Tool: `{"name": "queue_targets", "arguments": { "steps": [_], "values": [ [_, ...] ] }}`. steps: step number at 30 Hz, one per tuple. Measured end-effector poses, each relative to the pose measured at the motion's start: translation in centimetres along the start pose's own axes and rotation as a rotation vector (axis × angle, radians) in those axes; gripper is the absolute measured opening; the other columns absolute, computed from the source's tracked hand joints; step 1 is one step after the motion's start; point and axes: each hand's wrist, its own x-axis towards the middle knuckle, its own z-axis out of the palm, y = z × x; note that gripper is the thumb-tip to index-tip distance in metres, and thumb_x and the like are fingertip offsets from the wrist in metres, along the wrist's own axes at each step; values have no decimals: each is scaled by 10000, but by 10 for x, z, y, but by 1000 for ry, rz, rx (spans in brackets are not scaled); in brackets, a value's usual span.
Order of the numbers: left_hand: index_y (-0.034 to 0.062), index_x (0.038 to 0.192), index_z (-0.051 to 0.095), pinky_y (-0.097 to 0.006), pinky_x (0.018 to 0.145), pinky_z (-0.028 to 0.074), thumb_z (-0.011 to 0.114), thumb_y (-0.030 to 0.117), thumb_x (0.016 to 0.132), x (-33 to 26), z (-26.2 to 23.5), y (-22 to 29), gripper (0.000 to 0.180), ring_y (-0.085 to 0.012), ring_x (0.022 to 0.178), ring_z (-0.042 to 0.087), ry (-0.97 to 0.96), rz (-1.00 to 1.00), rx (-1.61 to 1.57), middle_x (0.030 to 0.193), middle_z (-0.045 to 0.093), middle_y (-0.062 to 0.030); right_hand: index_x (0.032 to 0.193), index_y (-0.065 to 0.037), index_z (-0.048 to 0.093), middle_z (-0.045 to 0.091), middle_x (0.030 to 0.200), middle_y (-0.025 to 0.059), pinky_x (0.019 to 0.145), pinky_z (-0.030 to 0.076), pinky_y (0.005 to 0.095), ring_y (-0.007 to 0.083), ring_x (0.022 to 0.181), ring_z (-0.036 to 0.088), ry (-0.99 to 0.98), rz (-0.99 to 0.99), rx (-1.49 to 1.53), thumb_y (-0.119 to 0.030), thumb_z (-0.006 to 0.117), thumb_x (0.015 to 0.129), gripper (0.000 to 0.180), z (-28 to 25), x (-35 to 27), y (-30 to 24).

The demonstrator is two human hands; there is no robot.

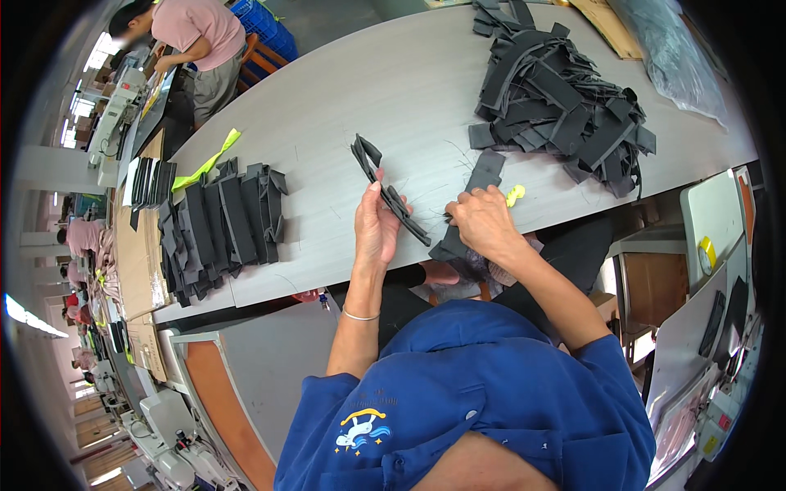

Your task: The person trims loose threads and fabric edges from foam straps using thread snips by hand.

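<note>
My left hand (375,229), with a thin bangle at its wrist, is closed around a few folded dark grey fabric strips (367,154) held above the table. To its right, my right hand (483,219) bends over another dark fabric strip (486,169) near the table's front edge. Its fingers look pinched on that strip, though the fingertips are partly hidden. The strip's lower end (448,245) reaches the edge. A small yellow-green scrap (515,195) lies beside my right hand.
A loose heap of dark strips (565,102) covers the far right of the grey table (352,90). Bundled strips (221,221) and a yellow-green strip (209,160) lie at left. Plastic film (667,57) is at back right. A co-worker (201,41) sits by a sewing machine (119,110).
</note>
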Motion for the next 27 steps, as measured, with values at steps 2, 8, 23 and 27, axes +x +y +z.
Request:
{"name": "queue_targets", "arguments": {
  "steps": [2,8,23,27],
  "values": [
    [33,1311,449,-331,682,498,546,308,938,-2,7,2,473,-146,758,568,20,-2,34,801,551,-10,776,-80,692,659,752,94,682,456,393,254,756,639,33,37,44,-149,640,752,90,10,2,3],
    [-12,1349,386,-265,695,496,588,218,924,-7,-12,12,524,-111,721,574,46,70,257,824,600,-39,936,-59,691,678,817,101,653,472,367,234,753,647,102,234,458,-184,623,823,182,6,-1,6],
    [146,1451,85,-451,801,586,397,-19,864,-42,24,22,684,-357,1102,569,-277,-164,68,1363,417,-232,1089,-84,656,675,894,76,642,483,322,223,741,638,282,127,1026,-117,617,849,245,-3,0,-16],
    [65,1431,206,-438,877,550,427,-9,878,-46,24,25,601,-388,1185,513,-255,-129,34,1410,380,-196,1073,-80,667,659,867,86,644,474,314,226,720,618,289,227,879,-93,625,830,246,-22,-3,-18]
  ]
}}
